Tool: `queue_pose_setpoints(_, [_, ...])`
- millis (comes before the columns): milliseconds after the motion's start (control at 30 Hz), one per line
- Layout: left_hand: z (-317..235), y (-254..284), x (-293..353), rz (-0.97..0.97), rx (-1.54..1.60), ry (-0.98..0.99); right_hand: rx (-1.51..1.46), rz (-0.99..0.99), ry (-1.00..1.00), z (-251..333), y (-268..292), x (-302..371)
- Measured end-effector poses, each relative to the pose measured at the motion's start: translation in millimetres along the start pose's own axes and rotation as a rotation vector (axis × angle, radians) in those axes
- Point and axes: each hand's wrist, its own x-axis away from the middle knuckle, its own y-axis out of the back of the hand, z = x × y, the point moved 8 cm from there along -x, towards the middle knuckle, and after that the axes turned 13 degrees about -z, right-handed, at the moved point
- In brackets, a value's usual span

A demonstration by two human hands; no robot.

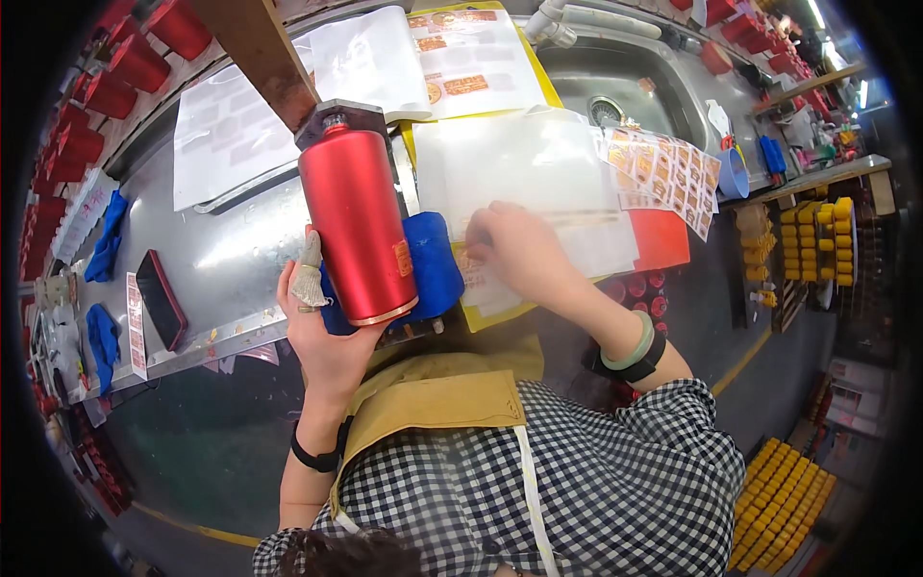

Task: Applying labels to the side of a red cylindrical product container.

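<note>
Your left hand (329,338) clasps the lower end of the red bottle (352,223) between parted fingers and thumb; your right hand (516,252) curls its fingers inward, any pinch unclear, near white sheets (524,159). The bottle lies against a blue pad (436,258).

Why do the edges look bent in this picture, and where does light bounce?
In the head view, the wide lens bends straight edges toward the black rim; also in the head view, light glares off the metal bench, a softer sheen runs along the red bottle, and the pale sheet looks washed out.
</note>
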Motion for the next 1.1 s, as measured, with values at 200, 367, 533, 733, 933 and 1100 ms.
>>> queue_pose_setpoints(200, [1.8,0.9,-0.6,-0.011,0.067,0.016,-0.046,-0.047,-0.038,-4.6,-0.9,1.1])
queue_pose_setpoints(367, [2.9,-6.1,-2.2,0.024,0.148,0.128,-0.015,-0.064,0.060,-0.5,8.5,1.8])
queue_pose_setpoints(533, [15.8,-18.1,1.2,0.057,0.337,0.326,-0.109,-0.363,-0.005,-48.2,91.3,-50.0])
queue_pose_setpoints(733, [-0.4,-7.4,-5.8,0.035,0.207,0.169,0.186,-0.516,-0.270,-213.8,138.5,-156.0])
queue_pose_setpoints(933, [3.5,-14.0,-12.8,0.004,0.309,0.252,0.627,-0.102,-0.247,-360.4,75.2,-191.0])
queue_pose_setpoints(1100, [16.0,-14.8,-6.9,0.087,0.309,0.288,0.468,-0.443,-0.064,-201.7,121.3,-175.4])
